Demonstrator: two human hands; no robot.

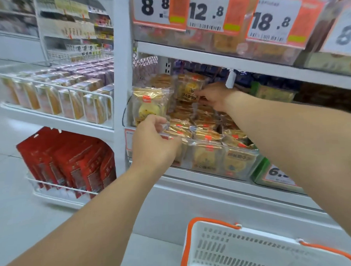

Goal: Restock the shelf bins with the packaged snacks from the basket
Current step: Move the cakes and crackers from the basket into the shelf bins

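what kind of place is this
Most likely a supermarket or snack shop aisle. Big price tags hang on the shelf edges, a clear bin holds packaged snacks, and a white shopping basket with orange handles sits below.

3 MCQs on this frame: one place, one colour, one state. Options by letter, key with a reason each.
1. Where is the basket?
A. on the top shelf
B. low, in front of the shelf unit
C. in the left hand

2. What colour are the basket handles?
A. orange
B. blue
C. black

3. What is the left hand doing?
A. hanging idle
B. pressing a price tag
C. holding an upright snack pack

Key: B, it sits at the frame's bottom below the bin; A, orange against white plastic; C, fingers curl round the pack's lower edge.
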